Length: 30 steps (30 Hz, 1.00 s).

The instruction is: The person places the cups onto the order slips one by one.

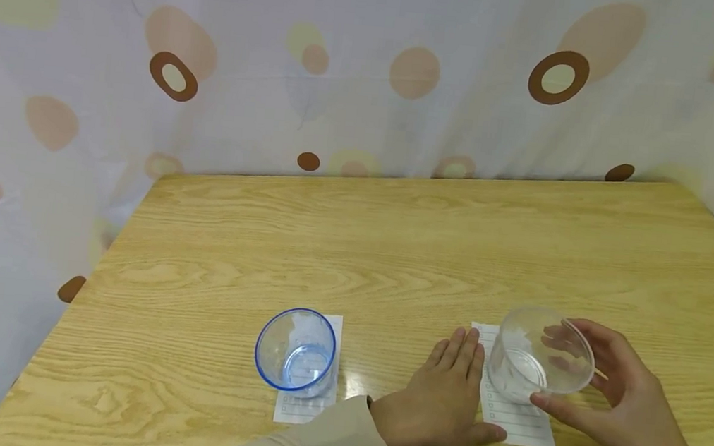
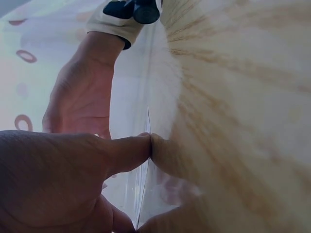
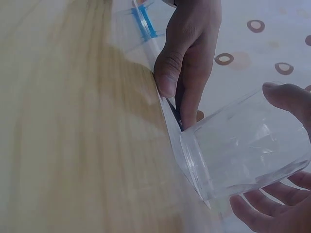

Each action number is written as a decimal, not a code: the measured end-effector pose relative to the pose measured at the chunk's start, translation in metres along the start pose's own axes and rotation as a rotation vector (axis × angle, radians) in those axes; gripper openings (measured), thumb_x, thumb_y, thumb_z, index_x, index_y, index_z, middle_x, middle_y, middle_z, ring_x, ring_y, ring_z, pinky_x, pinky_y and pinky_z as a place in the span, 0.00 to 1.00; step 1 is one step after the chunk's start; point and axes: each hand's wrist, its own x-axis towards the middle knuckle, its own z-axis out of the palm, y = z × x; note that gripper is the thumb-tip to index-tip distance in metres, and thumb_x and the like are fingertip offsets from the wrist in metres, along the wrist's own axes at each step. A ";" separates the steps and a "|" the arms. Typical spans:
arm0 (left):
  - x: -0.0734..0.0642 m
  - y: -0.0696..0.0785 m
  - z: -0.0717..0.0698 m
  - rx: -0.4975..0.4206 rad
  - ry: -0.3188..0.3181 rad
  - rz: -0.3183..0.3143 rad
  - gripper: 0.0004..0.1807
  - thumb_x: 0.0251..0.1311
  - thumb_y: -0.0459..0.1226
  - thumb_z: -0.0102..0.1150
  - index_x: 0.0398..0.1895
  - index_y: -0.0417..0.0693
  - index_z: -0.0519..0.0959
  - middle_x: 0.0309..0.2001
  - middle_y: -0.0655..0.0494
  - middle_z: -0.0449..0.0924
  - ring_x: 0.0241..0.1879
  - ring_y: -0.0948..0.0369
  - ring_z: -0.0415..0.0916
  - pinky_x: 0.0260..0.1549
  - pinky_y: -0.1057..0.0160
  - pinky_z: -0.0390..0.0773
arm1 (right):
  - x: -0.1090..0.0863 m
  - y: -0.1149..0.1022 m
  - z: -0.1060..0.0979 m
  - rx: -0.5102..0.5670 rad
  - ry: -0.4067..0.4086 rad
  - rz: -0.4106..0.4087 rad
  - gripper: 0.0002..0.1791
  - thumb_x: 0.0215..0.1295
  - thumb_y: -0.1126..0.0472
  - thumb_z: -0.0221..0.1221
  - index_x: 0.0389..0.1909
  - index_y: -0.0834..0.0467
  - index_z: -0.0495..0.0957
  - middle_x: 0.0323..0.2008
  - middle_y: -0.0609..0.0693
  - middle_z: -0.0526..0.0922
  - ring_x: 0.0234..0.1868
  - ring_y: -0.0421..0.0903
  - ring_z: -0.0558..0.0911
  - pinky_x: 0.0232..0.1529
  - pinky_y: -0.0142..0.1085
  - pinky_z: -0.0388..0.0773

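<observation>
My right hand [image 1: 631, 396] holds a clear plastic cup [image 1: 505, 374] by its side, thumb in front and fingers behind. The cup's base is at a lined paper slip [image 1: 526, 433] with small checkboxes. Flat beside the slip's left edge lies my left hand [image 1: 439, 404], fingers straight and together, its thumb [image 2: 129, 151] across the lower part of the paper. In the right wrist view the clear cup [image 3: 248, 145] stands close to the left hand [image 3: 192, 53]. Whether its base rests fully on the slip is hard to tell.
Left of my left forearm, a clear cup with a blue rim [image 1: 291, 389] stands on another lined slip [image 1: 289, 413]. Everything is on a wood-grain table [image 1: 392, 254]. Behind it hangs a white curtain [image 1: 353, 123] with brown and peach spots.
</observation>
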 end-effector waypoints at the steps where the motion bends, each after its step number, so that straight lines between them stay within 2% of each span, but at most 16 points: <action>1: 0.000 0.000 0.000 0.003 -0.004 -0.001 0.51 0.62 0.70 0.31 0.77 0.45 0.42 0.77 0.50 0.32 0.75 0.56 0.28 0.71 0.60 0.41 | -0.001 0.000 0.000 0.000 0.000 -0.004 0.54 0.36 0.81 0.73 0.68 0.62 0.59 0.59 0.47 0.75 0.58 0.32 0.74 0.52 0.16 0.67; 8: 0.002 0.000 0.000 0.013 -0.019 0.000 0.51 0.61 0.70 0.31 0.77 0.46 0.42 0.77 0.50 0.31 0.75 0.56 0.28 0.71 0.60 0.41 | -0.002 -0.001 0.003 0.011 0.009 -0.031 0.57 0.32 0.83 0.72 0.69 0.63 0.58 0.59 0.46 0.75 0.58 0.32 0.73 0.54 0.17 0.65; 11: 0.001 -0.001 0.000 0.005 -0.021 0.001 0.51 0.61 0.70 0.32 0.77 0.46 0.42 0.77 0.50 0.31 0.75 0.56 0.28 0.71 0.60 0.42 | -0.002 -0.003 0.003 -0.005 -0.005 -0.015 0.57 0.34 0.80 0.74 0.70 0.61 0.58 0.59 0.44 0.75 0.58 0.31 0.72 0.54 0.17 0.63; 18: 0.002 -0.002 -0.003 0.058 0.001 0.004 0.51 0.62 0.70 0.29 0.77 0.45 0.43 0.77 0.48 0.32 0.75 0.54 0.28 0.71 0.60 0.41 | 0.000 -0.004 0.002 -0.054 -0.005 0.036 0.58 0.35 0.74 0.77 0.71 0.55 0.59 0.59 0.41 0.73 0.58 0.28 0.70 0.52 0.15 0.60; 23: 0.002 -0.001 -0.003 0.032 -0.006 -0.008 0.51 0.61 0.70 0.32 0.77 0.46 0.44 0.77 0.50 0.32 0.75 0.56 0.28 0.71 0.61 0.41 | -0.003 -0.001 0.002 -0.077 -0.010 0.074 0.58 0.36 0.72 0.77 0.71 0.51 0.59 0.63 0.36 0.68 0.59 0.25 0.66 0.50 0.14 0.58; 30: 0.001 0.000 -0.002 0.010 0.001 0.003 0.51 0.62 0.70 0.33 0.77 0.45 0.44 0.77 0.49 0.33 0.75 0.55 0.29 0.71 0.61 0.41 | -0.005 0.001 0.003 -0.077 -0.018 0.071 0.58 0.37 0.72 0.76 0.72 0.51 0.58 0.63 0.35 0.66 0.60 0.25 0.64 0.53 0.12 0.57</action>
